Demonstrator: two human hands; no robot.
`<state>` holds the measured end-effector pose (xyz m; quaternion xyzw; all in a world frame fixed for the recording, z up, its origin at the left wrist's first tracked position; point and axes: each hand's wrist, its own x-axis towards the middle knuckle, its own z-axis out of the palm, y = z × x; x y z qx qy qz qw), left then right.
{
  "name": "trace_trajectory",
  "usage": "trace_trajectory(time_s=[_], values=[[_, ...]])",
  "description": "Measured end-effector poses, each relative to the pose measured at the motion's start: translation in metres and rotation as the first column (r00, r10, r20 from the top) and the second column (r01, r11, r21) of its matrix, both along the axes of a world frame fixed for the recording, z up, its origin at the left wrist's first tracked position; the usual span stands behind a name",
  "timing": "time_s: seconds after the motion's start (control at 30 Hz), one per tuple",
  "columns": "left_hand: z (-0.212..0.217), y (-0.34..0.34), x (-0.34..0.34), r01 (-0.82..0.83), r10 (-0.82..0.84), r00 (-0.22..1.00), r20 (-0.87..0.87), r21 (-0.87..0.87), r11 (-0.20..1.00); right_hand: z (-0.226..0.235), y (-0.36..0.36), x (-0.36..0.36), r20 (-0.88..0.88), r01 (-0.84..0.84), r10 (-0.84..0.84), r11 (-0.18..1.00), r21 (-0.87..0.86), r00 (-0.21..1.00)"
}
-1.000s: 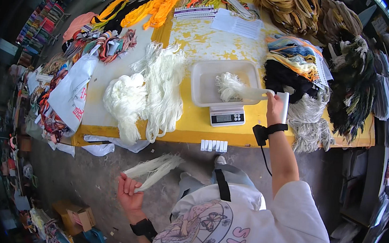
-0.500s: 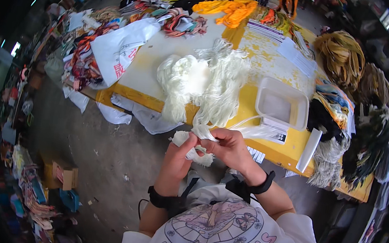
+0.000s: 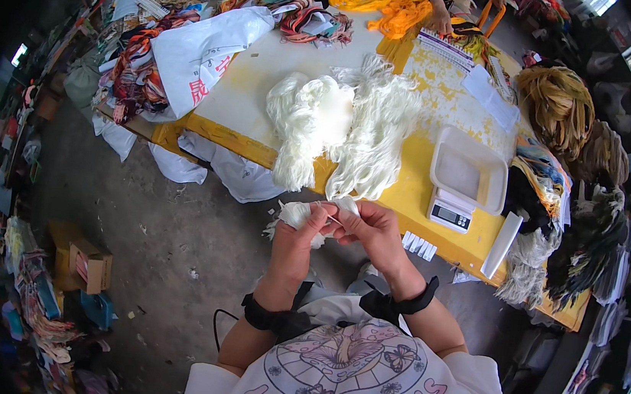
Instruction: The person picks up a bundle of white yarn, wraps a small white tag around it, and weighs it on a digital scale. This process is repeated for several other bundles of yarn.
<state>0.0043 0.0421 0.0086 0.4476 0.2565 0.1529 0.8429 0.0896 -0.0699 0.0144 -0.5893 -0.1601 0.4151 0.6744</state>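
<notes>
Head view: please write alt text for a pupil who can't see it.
A person's left hand and right hand hold a bundle of fine white yarn before a yellow-edged table. On it lie white yarn skeins and, further right, a translucent rectangular plastic tray on a white digital scale.

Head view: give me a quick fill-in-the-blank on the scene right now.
1. The left hand and right hand hold yarn coloured ____.
2. The plastic tub sits on a digital ____.
3. In the picture, the large yarn pile lies to the tub's ____.

Missing words: white; scale; left.
</notes>
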Motion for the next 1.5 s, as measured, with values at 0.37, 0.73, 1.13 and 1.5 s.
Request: trace_trajectory(time_s=[0.37,0.73,1.13,1.5], values=[[-0.010,0.195,-0.120,-0.430,0.535,0.811,0.239,-0.376,0.821,-0.275,-0.122,0.010,-0.316,0.221,-0.506,0.744,-0.631,0.802],[-0.002,0.152,-0.080,-0.306,0.387,0.905,0.176,-0.362,0.881,-0.305,-0.127,0.011,-0.547,0.819,-0.836,0.338,-0.464,0.036],[-0.024,0.048,-0.031,0.282,-0.207,0.931,-0.300,0.232,0.931,-0.023,0.001,-0.027,0.318,0.064,-0.022,0.990,-0.123,0.948],[-0.019,0.045,-0.053,0.027,-0.027,0.999,-0.025,0.024,0.999,-0.031,0.051,-0.060,0.028,0.264,-0.270,0.955,0.138,0.962]])
